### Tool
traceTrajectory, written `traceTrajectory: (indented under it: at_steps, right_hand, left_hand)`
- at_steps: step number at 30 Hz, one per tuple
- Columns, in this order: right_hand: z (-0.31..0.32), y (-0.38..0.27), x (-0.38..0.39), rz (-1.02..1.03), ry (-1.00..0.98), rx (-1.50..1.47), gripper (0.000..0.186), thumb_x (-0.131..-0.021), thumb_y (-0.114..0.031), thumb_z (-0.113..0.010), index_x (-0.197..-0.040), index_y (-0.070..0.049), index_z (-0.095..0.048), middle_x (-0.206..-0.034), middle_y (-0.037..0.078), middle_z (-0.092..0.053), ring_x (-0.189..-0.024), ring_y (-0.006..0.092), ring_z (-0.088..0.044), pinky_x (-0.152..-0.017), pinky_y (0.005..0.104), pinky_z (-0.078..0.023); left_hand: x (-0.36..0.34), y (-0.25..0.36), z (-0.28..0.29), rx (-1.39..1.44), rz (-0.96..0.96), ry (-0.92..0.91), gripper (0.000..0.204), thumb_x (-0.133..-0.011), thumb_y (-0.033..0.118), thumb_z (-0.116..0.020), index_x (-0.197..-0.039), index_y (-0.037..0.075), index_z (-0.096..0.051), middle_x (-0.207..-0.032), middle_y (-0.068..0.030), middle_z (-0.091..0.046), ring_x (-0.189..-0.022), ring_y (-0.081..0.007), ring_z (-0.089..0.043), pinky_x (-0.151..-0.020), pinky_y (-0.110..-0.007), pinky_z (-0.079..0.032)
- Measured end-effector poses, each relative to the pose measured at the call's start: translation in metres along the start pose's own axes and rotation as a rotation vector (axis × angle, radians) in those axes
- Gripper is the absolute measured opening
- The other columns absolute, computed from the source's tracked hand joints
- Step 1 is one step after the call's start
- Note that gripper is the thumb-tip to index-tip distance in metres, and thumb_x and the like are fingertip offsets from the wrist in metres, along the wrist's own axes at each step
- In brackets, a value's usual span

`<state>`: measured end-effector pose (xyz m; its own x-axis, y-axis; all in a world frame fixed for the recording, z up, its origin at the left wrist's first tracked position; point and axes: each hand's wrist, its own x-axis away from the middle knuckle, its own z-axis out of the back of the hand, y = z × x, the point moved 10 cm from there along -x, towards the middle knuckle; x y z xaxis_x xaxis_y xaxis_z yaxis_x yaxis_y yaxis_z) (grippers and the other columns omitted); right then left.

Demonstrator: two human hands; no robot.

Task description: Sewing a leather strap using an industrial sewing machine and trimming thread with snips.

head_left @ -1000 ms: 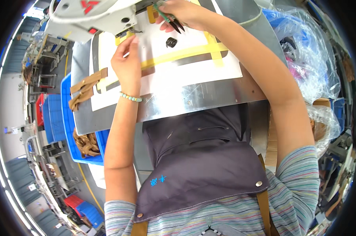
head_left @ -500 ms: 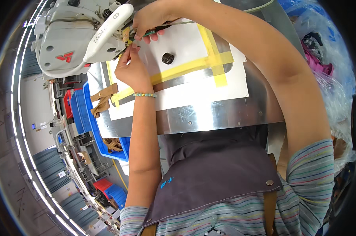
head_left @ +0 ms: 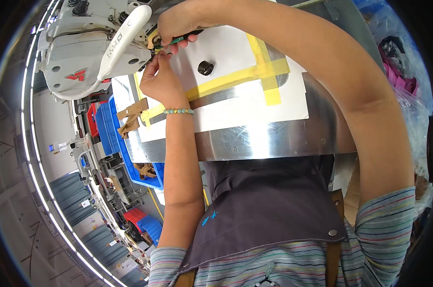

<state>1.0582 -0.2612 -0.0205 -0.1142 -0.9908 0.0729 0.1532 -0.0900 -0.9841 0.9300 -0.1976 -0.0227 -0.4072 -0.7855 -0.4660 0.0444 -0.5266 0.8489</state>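
Observation:
At the needle end of a white sewing machine [head_left: 85, 60], both my hands work close together. My right hand [head_left: 180, 21] reaches round from the right, its fingers closed on a slim green-handled tool [head_left: 178, 39]; the tool's exact kind is unclear. Just below it, my left hand [head_left: 163, 83] has thumb and fingers pinched together beside the needle area. Whatever lies in that pinch is too small to make out. On white paper [head_left: 226, 50] edged with yellow tape [head_left: 226, 81] rests a small, round, dark metal part [head_left: 205, 68], apart from both hands.
A curved white lamp [head_left: 125, 43] juts from the machine near my hands. Brown fabric strips [head_left: 133, 117] lie at the left of the metal table [head_left: 226, 146]. Blue bins [head_left: 125, 153] stand beyond that edge. Clear plastic bags [head_left: 410, 129] crowd the right side.
The whole view has shifted slightly. Both hands stay at the needle area, with the green-handled tool tilted a little differently in my right hand.

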Motion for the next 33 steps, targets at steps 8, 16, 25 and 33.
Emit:
traceTrajectory:
  at_steps: [8,16,25,33]
  right_hand:
    - [-0.001,0.002,0.002,-0.020,-0.013,-0.016,0.020,-0.093,-0.008,-0.056,-0.086,0.000,-0.073,-0.072,0.006,-0.067,-0.053,0.0132,-0.051,-0.047,0.0295,-0.038]
    - [-0.001,0.009,0.000,-0.038,0.002,-0.044,0.021,-0.094,-0.006,-0.055,-0.085,0.000,-0.073,-0.070,0.005,-0.067,-0.052,0.0116,-0.050,-0.046,0.0281,-0.037]
    - [0.006,0.012,-0.024,0.097,0.158,0.409,0.020,-0.088,-0.007,-0.055,-0.101,-0.002,-0.070,-0.082,0.006,-0.070,-0.066,0.0178,-0.065,-0.056,0.0340,-0.051]
    - [-0.006,0.017,-0.023,0.080,-0.019,0.116,0.025,-0.086,-0.010,-0.055,-0.101,0.004,-0.069,-0.088,0.013,-0.071,-0.077,0.0216,-0.067,-0.060,0.0383,-0.051]
  left_hand:
    - [-0.002,-0.002,-0.001,-0.012,0.002,-0.013,0.018,-0.088,0.004,-0.071,-0.097,-0.011,-0.076,-0.085,-0.0152,-0.076,-0.078,-0.0166,-0.072,-0.075,-0.028,-0.056]
    - [-0.001,0.000,-0.001,-0.006,0.000,-0.005,0.017,-0.088,0.003,-0.070,-0.098,-0.010,-0.076,-0.086,-0.0149,-0.076,-0.077,-0.0174,-0.073,-0.073,-0.028,-0.057]
    - [-0.003,-0.002,0.000,-0.018,0.008,-0.013,0.017,-0.088,0.004,-0.072,-0.097,-0.010,-0.076,-0.082,-0.0136,-0.076,-0.074,-0.0147,-0.070,-0.071,-0.027,-0.054]
    - [-0.002,0.001,-0.003,0.047,-0.018,-0.025,0.017,-0.088,0.005,-0.072,-0.096,-0.010,-0.076,-0.083,-0.0132,-0.076,-0.074,-0.0150,-0.071,-0.070,-0.028,-0.054]
